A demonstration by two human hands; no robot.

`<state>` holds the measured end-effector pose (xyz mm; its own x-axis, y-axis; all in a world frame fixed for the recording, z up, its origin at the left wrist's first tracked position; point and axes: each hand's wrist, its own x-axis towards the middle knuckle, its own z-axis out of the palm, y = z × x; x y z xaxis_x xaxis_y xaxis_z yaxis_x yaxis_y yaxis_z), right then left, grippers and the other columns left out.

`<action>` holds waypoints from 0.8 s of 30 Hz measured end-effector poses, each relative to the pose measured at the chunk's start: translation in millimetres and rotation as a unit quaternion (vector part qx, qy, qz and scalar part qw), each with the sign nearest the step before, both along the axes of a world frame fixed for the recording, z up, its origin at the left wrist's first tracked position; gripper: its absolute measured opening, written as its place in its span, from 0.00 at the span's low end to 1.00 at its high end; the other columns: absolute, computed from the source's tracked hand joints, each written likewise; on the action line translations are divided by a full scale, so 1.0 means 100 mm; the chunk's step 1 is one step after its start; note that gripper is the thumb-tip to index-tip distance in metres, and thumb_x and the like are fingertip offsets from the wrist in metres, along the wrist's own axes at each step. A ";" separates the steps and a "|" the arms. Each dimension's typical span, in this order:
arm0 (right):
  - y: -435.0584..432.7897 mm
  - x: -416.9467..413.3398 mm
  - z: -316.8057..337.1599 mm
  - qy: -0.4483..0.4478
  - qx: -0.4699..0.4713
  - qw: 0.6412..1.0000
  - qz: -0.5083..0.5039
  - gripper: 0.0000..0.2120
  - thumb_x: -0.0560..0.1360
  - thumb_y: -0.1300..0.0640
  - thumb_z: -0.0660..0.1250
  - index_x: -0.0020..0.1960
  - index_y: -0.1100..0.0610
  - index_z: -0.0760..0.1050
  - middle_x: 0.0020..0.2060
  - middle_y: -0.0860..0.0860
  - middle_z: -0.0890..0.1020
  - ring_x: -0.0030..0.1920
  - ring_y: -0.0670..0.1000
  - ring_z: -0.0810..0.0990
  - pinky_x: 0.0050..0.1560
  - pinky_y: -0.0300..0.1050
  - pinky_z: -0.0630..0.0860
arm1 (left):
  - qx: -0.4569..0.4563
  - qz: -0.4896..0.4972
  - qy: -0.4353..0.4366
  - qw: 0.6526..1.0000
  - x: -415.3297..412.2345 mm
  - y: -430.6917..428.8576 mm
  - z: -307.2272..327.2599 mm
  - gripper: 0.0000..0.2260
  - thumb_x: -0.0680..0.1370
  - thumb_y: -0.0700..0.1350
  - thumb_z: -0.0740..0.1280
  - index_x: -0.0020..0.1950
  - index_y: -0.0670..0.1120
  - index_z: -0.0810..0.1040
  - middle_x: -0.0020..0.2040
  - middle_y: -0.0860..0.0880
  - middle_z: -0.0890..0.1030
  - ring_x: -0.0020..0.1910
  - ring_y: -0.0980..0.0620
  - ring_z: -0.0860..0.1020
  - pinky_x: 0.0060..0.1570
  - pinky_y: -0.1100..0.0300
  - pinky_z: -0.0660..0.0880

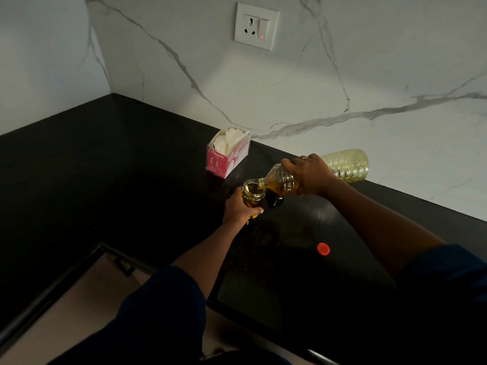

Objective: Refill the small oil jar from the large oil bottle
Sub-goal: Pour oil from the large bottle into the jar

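Two hands at work, both loaded. Left to right along the black counter (105,167): a pink tissue box (228,156) stands back near the marble wall, well clear of the pour. Next, my left hand (238,208) is wrapped around the small oil jar (253,196), fingers closed on its lower half, steadying it; I cannot tell whether its base sits on the counter or is lifted slightly. The jar is open and looks roughly two-thirds full of amber oil. Just right of it, a dark round thing (275,201), possibly the jar's lid, too dim to confirm. Then my right hand (309,175) grips the large oil bottle (345,164) around its shoulder, fingers clenched over the top, bottle tipped near level with its mouth touching or just over the jar's rim. A red cap (323,249) lies nearer me on the counter, apart from everything.

Step in hand, by my reading: mid-pour. Next move calls for watching the level and tilting the bottle back up before the jar brims, then capping both.

Hard to make out: the oil stream itself, hidden where mouth meets rim; the jar's base behind my fingers; any drips on the dark counter.
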<state>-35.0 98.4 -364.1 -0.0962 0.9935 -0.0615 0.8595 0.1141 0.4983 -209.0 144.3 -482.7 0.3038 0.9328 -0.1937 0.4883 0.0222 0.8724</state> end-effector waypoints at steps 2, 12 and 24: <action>0.00 0.00 0.00 0.001 0.001 1.000 0.000 0.42 0.66 0.46 0.73 0.72 0.56 0.55 0.64 0.57 0.73 0.62 0.57 0.74 0.61 0.53 0.69 | 0.000 -0.001 -0.001 1.000 0.00 0.00 0.00 0.35 0.64 0.45 0.78 0.67 0.47 0.66 0.65 0.45 0.73 0.67 0.46 0.70 0.63 0.51 0.71; 0.00 0.01 0.00 0.005 0.001 1.000 0.001 0.42 0.67 0.46 0.73 0.72 0.56 0.55 0.65 0.57 0.72 0.63 0.57 0.73 0.62 0.53 0.68 | -0.004 0.002 -0.001 1.000 0.01 0.00 0.00 0.35 0.64 0.45 0.78 0.67 0.47 0.66 0.65 0.46 0.73 0.67 0.46 0.70 0.62 0.51 0.71; 0.01 0.01 0.01 0.009 0.002 1.000 0.004 0.41 0.67 0.47 0.73 0.72 0.57 0.55 0.64 0.57 0.73 0.61 0.58 0.74 0.62 0.53 0.68 | 0.000 0.006 -0.004 1.000 0.00 -0.02 0.03 0.34 0.65 0.44 0.78 0.67 0.47 0.67 0.65 0.45 0.73 0.67 0.46 0.70 0.62 0.53 0.70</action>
